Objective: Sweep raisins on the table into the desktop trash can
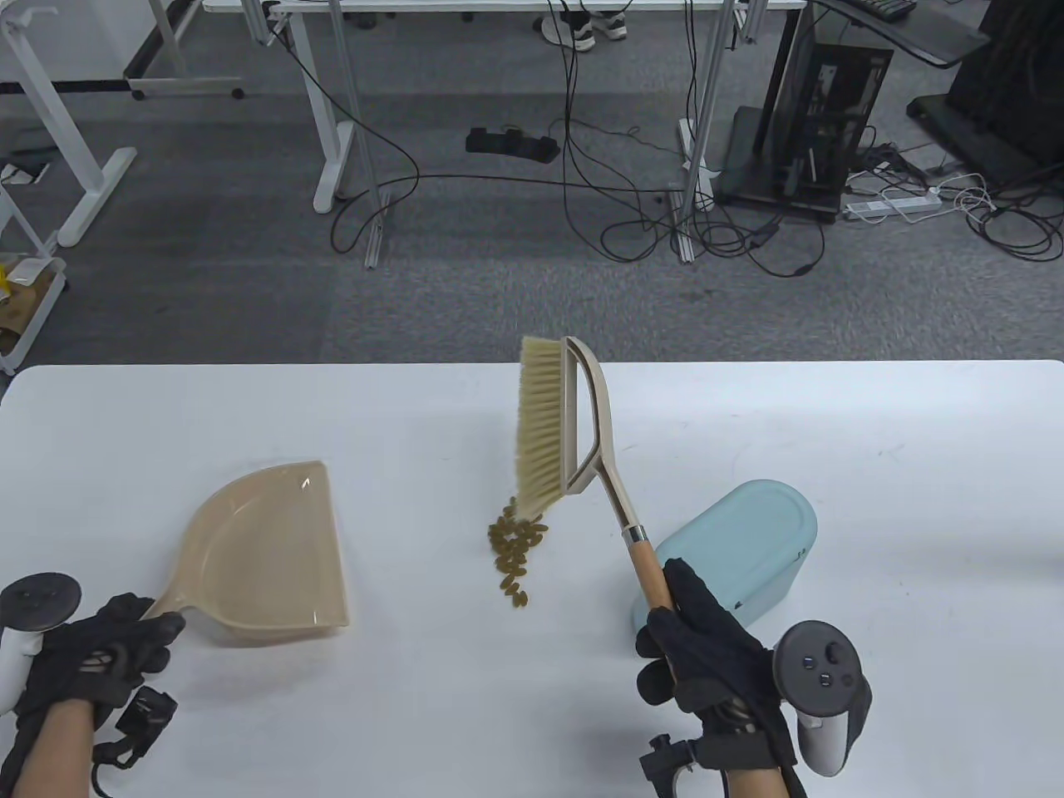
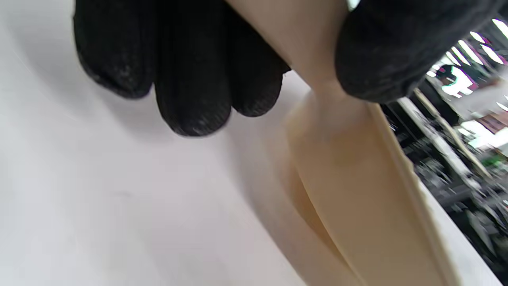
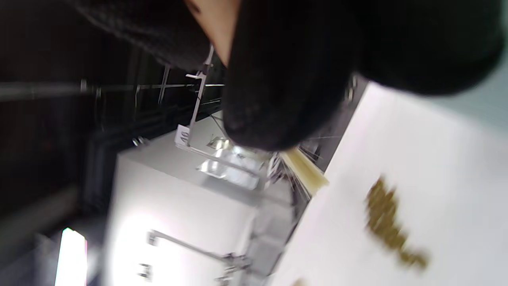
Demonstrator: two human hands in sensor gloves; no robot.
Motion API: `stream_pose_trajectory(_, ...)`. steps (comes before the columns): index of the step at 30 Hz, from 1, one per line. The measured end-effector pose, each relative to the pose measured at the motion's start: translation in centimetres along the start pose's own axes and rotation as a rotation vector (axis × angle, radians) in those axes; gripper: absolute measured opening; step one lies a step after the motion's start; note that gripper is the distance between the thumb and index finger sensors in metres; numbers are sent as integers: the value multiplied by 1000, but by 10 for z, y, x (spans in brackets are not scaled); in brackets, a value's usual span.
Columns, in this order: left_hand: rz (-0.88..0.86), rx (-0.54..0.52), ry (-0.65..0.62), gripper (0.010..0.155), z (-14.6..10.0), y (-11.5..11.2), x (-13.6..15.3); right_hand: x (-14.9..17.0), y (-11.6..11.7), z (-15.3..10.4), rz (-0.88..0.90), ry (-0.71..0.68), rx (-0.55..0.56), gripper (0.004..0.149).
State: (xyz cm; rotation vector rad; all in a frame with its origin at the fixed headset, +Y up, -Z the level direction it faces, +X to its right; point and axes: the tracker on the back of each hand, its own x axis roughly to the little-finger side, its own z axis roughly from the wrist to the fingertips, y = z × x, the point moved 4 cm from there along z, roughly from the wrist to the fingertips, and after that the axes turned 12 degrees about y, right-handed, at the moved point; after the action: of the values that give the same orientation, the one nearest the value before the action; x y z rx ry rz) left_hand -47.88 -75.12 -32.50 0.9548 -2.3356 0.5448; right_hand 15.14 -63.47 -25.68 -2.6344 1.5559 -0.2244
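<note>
While the left hand grips the handle of the beige dustpan near the table's front left corner, the pan lies flat with its open mouth facing right. Near the middle of the table sits a small cluster of raisins, the lower bristle tips of the tilted hand brush touching its far end. Toward the front right, the right hand is wrapped around the brush's wooden handle. Just behind that hand, the pale blue desktop trash can lies on its side.
</note>
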Motion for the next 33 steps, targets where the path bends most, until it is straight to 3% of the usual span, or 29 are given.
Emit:
stream_pose_trajectory(4, 69, 63, -202, 65, -17, -39, -48, -34, 24, -6, -404, -56, 106, 66)
stream_pose_trajectory(5, 82, 57, -217, 72, -21, -47, -57, -38, 32, -7, -479, -70, 113, 65)
stream_pose_trajectory(9, 149, -59, -257, 70, -37, -81, -85, -45, 73, -13, -800, -114, 144, 65)
stream_pose_trajectory(12, 308, -155, -219, 65, -41, -95, -93, -37, 95, -12, -907, -28, 35, 66)
stream_pose_trajectory(14, 352, -149, -208, 65, -41, -102, -93, -22, 110, -12, -770, 143, -246, 75)
stream_pose_trajectory(15, 377, -152, -194, 65, -41, -105, -93, -14, 120, -14, -616, 216, -409, 76)
stream_pose_trajectory(20, 441, -161, -170, 65, -42, -110, -94, -10, 147, -30, -252, 209, -636, 79)
stream_pose_trajectory(23, 452, -165, -161, 65, -41, -111, -93, -9, 168, -41, 99, 189, -734, 78)
stream_pose_trajectory(25, 446, -166, -158, 66, -39, -112, -89, -12, 173, -39, 308, 201, -712, 78)
stream_pose_trajectory(26, 443, -164, -154, 66, -38, -113, -88, -15, 172, -35, 322, 170, -668, 77)
stream_pose_trajectory(31, 441, -154, -141, 67, -36, -116, -83, -30, 156, -18, 178, -15, -477, 75)
stream_pose_trajectory(33, 433, -145, -136, 67, -34, -117, -81, -33, 142, -10, 88, -87, -298, 73)
